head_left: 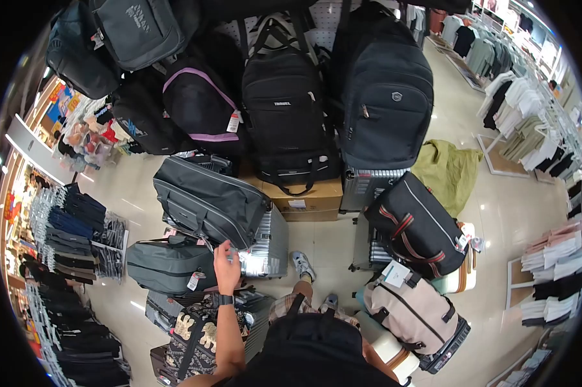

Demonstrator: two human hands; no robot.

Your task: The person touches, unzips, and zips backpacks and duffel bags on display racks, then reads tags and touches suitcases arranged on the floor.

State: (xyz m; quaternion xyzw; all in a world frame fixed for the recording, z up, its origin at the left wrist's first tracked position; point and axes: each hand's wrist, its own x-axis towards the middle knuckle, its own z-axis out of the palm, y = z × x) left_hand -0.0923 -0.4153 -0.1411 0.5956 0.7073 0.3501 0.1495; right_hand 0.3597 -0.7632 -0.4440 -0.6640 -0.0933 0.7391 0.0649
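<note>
My left hand (227, 269), with a dark watch on the wrist, reaches up to the lower edge of a dark grey duffel bag (207, 197). Its fingers are loosely bent and apart, and nothing shows in them; whether the fingertips touch the bag is unclear. The duffel lies tilted on a silver suitcase (268, 248). Just left of the hand sits a grey-green travel bag (168, 264) with a white tag (193, 281). My right arm (378, 361) hangs at my side, and its hand is hidden.
Black backpacks (283, 109) hang ahead above a cardboard box (307, 200). On the right, a black duffel with striped handles (420, 226) and a beige bag (407, 306) rest on suitcases. A patterned bag (194, 335) stands near my left arm. Clothes racks (78, 226) line both sides.
</note>
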